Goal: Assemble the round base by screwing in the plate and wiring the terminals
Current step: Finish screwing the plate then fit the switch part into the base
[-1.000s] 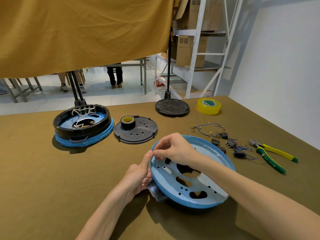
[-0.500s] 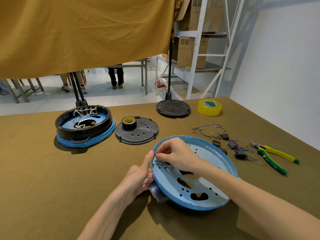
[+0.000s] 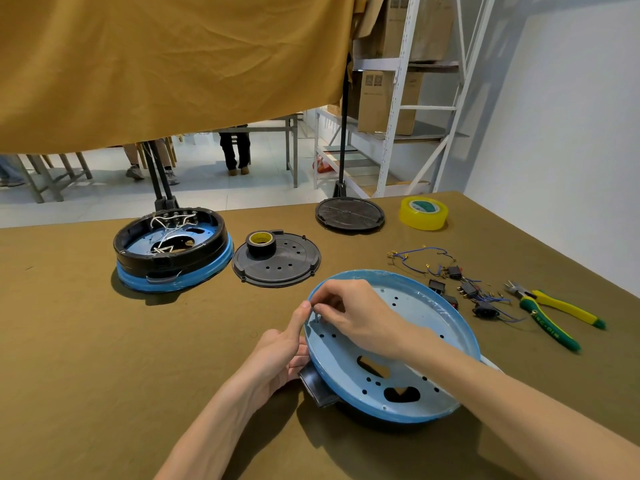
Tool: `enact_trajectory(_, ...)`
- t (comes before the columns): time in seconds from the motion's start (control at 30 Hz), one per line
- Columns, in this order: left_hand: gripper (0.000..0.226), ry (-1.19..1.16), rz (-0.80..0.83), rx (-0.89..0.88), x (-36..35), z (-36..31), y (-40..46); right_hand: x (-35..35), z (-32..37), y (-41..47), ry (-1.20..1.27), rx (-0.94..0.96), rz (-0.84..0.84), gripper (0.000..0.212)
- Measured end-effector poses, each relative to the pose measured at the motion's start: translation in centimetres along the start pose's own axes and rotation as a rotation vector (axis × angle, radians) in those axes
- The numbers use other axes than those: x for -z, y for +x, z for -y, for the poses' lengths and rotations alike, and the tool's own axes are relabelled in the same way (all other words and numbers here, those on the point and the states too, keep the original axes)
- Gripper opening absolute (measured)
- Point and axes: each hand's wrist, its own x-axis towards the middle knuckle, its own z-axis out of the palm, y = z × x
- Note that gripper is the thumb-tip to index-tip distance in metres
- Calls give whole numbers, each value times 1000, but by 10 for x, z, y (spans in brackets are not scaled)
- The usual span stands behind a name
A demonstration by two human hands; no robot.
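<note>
Both forearms bare (no sleeves, rings, gloves).

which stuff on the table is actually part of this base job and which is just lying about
In use:
- blue plate, steadied by left hand
- small screw, pinched by right hand
- wires and terminals, loose beside the plate

Lying about:
- yellow tape roll
- black tape roll
- pliers
- finished base

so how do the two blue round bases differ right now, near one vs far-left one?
The near base is tilted and in hand: the left hand grips its edge, the right hand pinches a small pin at its rim. The far base sits flat, untouched. The far one carries a black ring and white wires; the near one shows only bare holes and cutouts. Both are round and blue.
</note>
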Motion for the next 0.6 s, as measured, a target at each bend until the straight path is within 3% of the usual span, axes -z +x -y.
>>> enact_trajectory(0.1, 85, 22, -7, 11, -1, -1, -1, 2, 2, 1, 25, -27, -2, 8)
enact_trajectory(0.2, 101, 19, -16, 16, -1, -1, -1, 5, 1, 2, 13, -61, -21, 12)
enact_trajectory(0.3, 99, 5, -17, -3, -3, -1, -3, 6, -2, 1, 19, -102, -26, 9)
enact_trajectory(0.47, 83, 12, -15, -10, -6, -3, -7, -2, 3, -4, -11, 24, 11, 17)
enact_trajectory(0.6, 91, -9, -27, -14, -7, -4, -8, -1, 0, -6, -23, 5, -9, 12)
